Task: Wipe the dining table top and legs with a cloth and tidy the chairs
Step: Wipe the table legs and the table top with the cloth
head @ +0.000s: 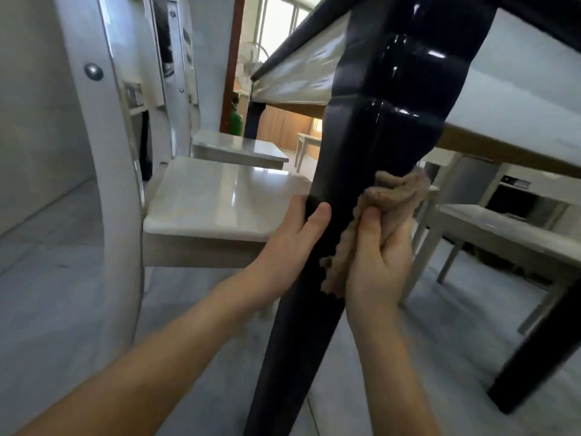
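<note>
Left hand (292,243) gripped dark glossy table leg (361,127), thumb across front, fingers curled behind. Right hand (380,262) clutched bunched tan cloth (393,193), pressing it against leg's right side, level with left hand. White chair (220,199) stood just left of leg, seat corner beside left hand.

The table leg (355,152) is glossy and very dark, a navy close to black, with white glints of light on it. The cloth (390,196) is plain tan. The chair (220,199) is off-white, its seat pale cream. The floor (63,309) is light grey. Farther back, a door frame (231,58) is reddish brown, a bottle (236,122) green, and panelling (283,124) light wood-brown.
</note>
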